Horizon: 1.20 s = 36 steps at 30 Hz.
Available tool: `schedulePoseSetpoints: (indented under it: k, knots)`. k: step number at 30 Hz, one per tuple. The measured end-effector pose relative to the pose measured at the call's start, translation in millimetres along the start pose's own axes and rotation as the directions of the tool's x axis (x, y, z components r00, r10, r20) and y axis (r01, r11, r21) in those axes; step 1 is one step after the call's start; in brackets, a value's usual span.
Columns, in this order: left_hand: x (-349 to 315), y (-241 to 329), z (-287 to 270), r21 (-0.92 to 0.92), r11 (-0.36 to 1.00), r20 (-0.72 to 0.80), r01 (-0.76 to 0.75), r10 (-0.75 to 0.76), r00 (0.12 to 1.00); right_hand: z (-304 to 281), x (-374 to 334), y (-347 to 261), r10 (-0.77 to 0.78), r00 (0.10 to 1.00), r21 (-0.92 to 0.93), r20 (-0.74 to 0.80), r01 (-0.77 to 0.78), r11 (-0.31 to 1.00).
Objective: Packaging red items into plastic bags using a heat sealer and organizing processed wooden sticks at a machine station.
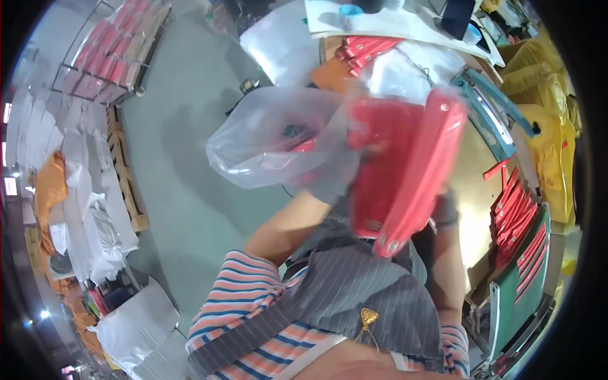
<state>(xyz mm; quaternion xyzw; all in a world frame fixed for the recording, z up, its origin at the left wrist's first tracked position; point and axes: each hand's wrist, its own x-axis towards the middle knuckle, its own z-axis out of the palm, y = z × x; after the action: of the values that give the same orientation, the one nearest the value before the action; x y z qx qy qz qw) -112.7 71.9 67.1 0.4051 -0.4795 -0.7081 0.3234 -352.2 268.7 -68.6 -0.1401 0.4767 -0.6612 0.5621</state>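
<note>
A red plastic bundle [387, 168] is held up in front of my chest, smeared by motion. It shows a broad flat part and a long strip-like part [423, 174] with round eyelets at its ends. My left hand [335, 174], in a dark glove, is closed on the bundle's left side. Against the lower right side is my gloved right hand [446, 206], gripping the long part; most of its fingers are hidden. Beside my left hand, a clear plastic bag [253, 139] gapes, with something red and a dark green patch showing inside.
On the right, red strips [513, 215] stand along a green panel [516, 316] on the yellowish worktable [472, 234]. A teal lever tool [491, 114] is behind them, near yellow bags [548, 152]. Far left stand a wire rack [114, 57] with red packs and a wooden pallet [126, 171].
</note>
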Motion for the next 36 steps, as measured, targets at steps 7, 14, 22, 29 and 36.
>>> schedulePoseSetpoints:
  k: [7, 14, 22, 29, 36]
  knots:
    - [-12.3, 45.9, -167.6, 0.884, 0.374, -0.155, -0.282, 0.802, 0.577, 277.0, 50.7, -76.2, -0.07, 0.923, -0.291, 0.378, 0.19, 0.938]
    - [-28.9, -64.0, -246.3, 0.427, 0.904, -0.526, 0.022, 0.228, 0.82, 281.5, 168.0, 65.6, -0.172, 0.623, -0.467, 0.763, 0.716, 0.519]
    - [-82.0, -53.9, -220.1, 0.181, 0.981, -0.657, -0.071, 0.175, 0.733, 255.8, 150.3, 81.0, 0.381, 0.844, -0.592, 0.378, 0.537, -0.601]
    - [-87.1, -15.5, -225.1, 0.224, 0.974, -0.589, -0.014, 0.147, 0.794, 287.0, 187.0, 20.2, 0.388, 0.894, -0.665, 0.223, 0.431, -0.61]
    - [-65.4, -73.4, -349.7, 0.944, 0.325, -0.066, -0.053, 0.344, 0.937, 281.0, 146.9, -38.3, 0.018, 0.579, -0.497, 0.815, 0.714, -0.493]
